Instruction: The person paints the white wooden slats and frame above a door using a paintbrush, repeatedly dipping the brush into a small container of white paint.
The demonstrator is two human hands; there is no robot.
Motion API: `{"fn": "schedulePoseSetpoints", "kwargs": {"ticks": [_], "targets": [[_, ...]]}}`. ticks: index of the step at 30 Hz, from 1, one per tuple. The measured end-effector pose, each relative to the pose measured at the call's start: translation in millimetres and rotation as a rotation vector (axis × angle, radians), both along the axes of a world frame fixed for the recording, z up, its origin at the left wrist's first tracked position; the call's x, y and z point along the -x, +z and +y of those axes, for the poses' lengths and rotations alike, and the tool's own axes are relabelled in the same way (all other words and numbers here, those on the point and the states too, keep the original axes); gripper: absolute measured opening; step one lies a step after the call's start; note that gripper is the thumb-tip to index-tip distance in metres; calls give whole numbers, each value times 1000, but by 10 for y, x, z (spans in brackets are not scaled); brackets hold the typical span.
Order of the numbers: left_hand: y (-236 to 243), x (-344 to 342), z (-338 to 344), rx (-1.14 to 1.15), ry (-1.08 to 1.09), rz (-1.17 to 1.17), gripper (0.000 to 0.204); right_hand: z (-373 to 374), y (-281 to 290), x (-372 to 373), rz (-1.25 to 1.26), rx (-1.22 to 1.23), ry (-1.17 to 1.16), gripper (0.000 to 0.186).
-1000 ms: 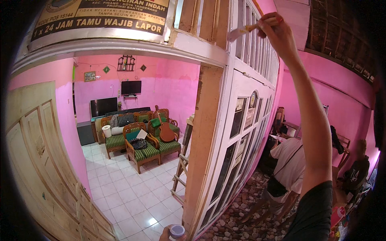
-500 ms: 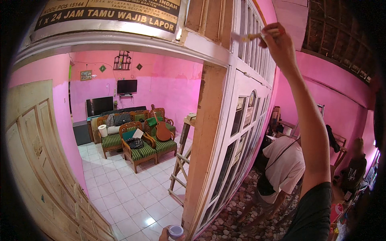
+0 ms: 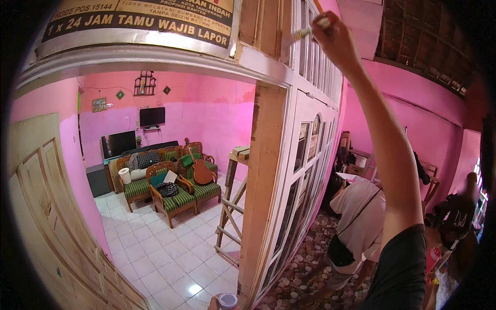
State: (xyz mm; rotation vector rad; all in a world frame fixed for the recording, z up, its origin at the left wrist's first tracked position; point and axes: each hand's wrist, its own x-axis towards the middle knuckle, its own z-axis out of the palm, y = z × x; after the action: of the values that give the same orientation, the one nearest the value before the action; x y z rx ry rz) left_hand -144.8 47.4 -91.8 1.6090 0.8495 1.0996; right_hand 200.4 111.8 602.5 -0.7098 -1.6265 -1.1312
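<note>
My right hand [image 3: 328, 33] is raised high, fingers closed on a paintbrush [image 3: 302, 34]. Its blurred bristles are at the white post beside a brown wooden transom panel [image 3: 261, 28] above the doorway; I cannot tell whether they touch it. My left hand [image 3: 213, 304] shows at the lower edge, closed around a small container [image 3: 228, 301] with a pale grey-lilac top or content. Below the brush stand a white paneled door with glass panes [image 3: 305, 134] and an unpainted wooden jamb [image 3: 263, 129].
A wooden door [image 3: 57, 206] stands at left. Inside the pink room are striped chairs [image 3: 173, 201] with a guitar [image 3: 202, 171], and a wooden stepladder [image 3: 232, 206] behind the jamb. At right, a bent-over person [image 3: 351, 217] and another figure [image 3: 460, 212] are near cluttered items.
My raised right hand has moved left and upward with the brush, and my view has shifted slightly. The person at right has bent further over since the earliest frame.
</note>
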Motion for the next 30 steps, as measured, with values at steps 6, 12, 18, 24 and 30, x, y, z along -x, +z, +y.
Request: {"fn": "schedulePoseSetpoints", "kwargs": {"ticks": [6, 12, 18, 24, 30], "targets": [[-104, 299, 86, -24, -2, -32, 55, -87, -16, 318, 114, 26, 126, 8], [-72, 481, 139, -5, -12, 57, 54, 80, 69, 113, -14, -33, -68, 19], [-53, 486, 245, 57, 51, 56, 54, 121, 222, 342, 33, 112, 151, 6], [-598, 356, 510, -14, 111, 77, 52, 75, 550, 132, -30, 10, 175, 9], [-242, 421, 597, -45, 146, 55, 49, -185, 249, 504, 55, 76, -101, 11]]}}
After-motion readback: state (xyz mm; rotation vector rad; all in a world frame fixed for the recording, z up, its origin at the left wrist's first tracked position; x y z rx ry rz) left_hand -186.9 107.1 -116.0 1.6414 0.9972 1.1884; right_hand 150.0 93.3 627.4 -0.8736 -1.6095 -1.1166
